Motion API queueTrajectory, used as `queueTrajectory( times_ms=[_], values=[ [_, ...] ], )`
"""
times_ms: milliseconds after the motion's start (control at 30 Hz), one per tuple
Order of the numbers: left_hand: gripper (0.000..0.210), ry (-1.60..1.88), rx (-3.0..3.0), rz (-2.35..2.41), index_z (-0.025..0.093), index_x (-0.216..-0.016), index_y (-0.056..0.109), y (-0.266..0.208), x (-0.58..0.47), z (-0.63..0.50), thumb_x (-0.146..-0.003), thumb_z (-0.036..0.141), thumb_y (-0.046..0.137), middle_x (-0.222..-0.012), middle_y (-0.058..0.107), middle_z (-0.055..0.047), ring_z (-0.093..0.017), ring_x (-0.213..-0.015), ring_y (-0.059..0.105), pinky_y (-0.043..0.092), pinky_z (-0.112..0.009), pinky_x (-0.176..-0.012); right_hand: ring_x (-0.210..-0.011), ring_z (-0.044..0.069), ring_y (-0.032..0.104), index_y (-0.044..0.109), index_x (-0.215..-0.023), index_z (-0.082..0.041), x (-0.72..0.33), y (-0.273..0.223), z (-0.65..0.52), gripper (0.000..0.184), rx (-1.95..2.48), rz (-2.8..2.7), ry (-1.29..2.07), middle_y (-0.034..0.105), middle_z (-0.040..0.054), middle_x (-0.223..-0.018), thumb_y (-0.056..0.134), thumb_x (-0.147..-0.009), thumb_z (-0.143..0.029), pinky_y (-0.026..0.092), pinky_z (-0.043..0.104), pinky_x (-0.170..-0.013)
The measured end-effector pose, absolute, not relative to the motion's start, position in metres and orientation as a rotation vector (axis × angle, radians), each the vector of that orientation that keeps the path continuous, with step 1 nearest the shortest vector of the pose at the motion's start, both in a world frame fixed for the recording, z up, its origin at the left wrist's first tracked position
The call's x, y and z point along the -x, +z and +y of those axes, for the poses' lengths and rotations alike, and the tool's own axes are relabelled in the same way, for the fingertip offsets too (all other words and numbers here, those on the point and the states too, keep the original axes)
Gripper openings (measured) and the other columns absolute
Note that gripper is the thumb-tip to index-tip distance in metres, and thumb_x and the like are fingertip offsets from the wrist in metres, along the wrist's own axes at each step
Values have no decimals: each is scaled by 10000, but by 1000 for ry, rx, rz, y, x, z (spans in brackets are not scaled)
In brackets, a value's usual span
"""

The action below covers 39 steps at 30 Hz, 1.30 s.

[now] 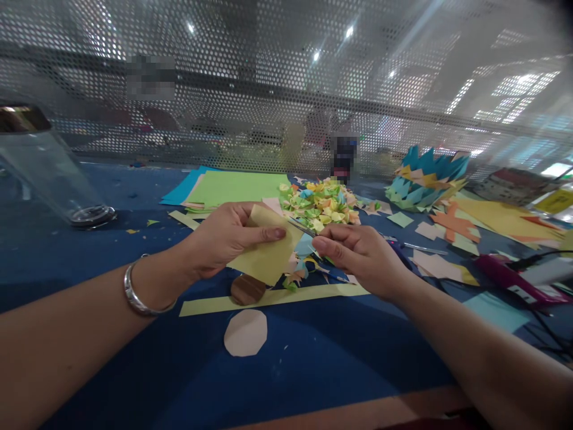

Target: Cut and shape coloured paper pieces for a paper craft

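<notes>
My left hand (233,236), with a silver bangle at the wrist, pinches a piece of yellow paper (268,258) between thumb and fingers. My right hand (353,254) is closed around a pair of scissors (301,226), whose blades reach to the paper's upper right edge. The scissor handles are mostly hidden by my fingers. Below the paper lie a brown disc (248,289), a long pale yellow strip (210,306) and a roughly round white paper piece (246,333). Just behind my hands is a heap of small folded paper shapes (320,203), green, yellow and peach.
Stacked coloured sheets (246,186) lie at the back. A clear bottle (54,173) stands at left. At right are a blue-green pointed paper ring (425,179), paper scraps (436,264) and a magenta tool (519,280) with a cable. A perforated metal screen (268,107) rises behind the table.
</notes>
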<state>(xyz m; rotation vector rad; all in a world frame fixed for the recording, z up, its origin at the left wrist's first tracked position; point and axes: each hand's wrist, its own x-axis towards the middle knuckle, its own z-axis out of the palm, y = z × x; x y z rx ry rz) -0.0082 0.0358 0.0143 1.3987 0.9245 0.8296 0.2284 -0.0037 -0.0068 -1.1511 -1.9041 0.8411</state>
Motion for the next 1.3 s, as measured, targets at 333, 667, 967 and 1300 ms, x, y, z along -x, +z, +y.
queueTrajectory(
  times_ms=[333,667,967,1300],
  values=[
    [256,835,-1408,933,190,-887,738,12,7,36,-702,328,850,-892,780,-54,-188,-738,727,579,-253,-633,-507,64,293,490,-661,-185,-228,-7,-3,483,1163,-1935,798,341,-68,-562,591,-937,-569,215,244,-466],
    [289,821,-1391,956,193,-881,735,13,8,35,-695,376,858,-876,783,-58,-189,-706,728,588,-269,-621,-500,64,274,490,-662,-184,-228,-7,-5,486,1160,-1926,827,320,-70,-562,577,-945,-569,205,245,-461],
    [256,825,-1387,959,202,-854,756,15,10,33,-695,376,856,-883,790,-61,-197,-724,726,575,-258,-605,-458,59,234,558,-708,-179,-228,-8,-4,448,1142,-1905,858,287,-88,-523,575,-953,-554,184,252,-450],
    [185,815,-1367,912,221,-813,769,11,9,34,-698,336,858,-818,786,-36,-171,-666,711,568,-229,-564,-486,63,266,541,-689,-176,-228,-8,-5,474,1167,-1926,829,314,-75,-547,568,-951,-569,199,244,-461]
  ],
)
